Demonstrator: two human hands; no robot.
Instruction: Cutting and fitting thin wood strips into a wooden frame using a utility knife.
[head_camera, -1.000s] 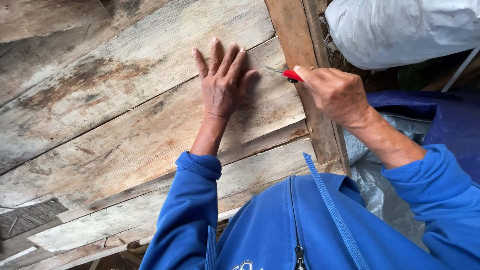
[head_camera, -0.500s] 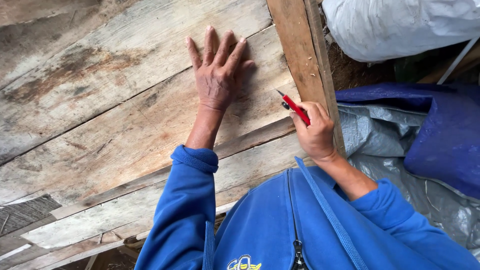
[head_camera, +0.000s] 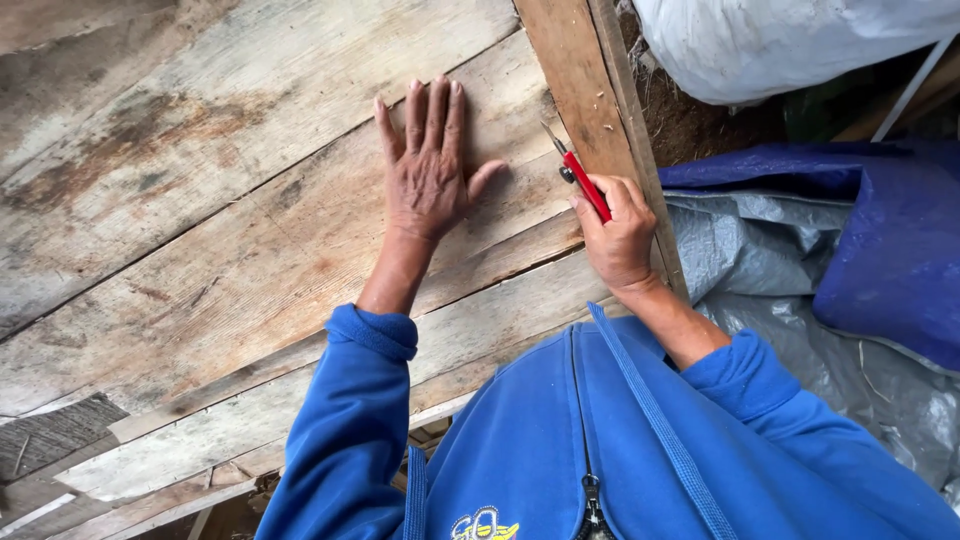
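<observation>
The left hand (head_camera: 428, 172) lay flat on a weathered grey-brown wooden plank (head_camera: 250, 250), fingers extended and spread, grasping nothing. The right hand (head_camera: 618, 238) was clenched around a slim red-handled pointed metal tool (head_camera: 580, 178), whose tip rested at the plank surface just beside the reddish upright timber edge board (head_camera: 580, 90). The tool lay between the two hands, close to the left thumb.

Hazards, as judged from this position:

1. The point was aimed near the flat hand. A slip along the rough grain could have carried the tip into the thumb.
2. The planks were cracked and gapped. The tip could have caught in a seam and jumped off line.
3. The grip sat low on the handle, which could have reduced control of the tip.

A blue tarpaulin (head_camera: 880, 240), grey plastic sheeting (head_camera: 760, 250) and a white sack (head_camera: 780, 40) lay to the right, well apart from the tool.
</observation>
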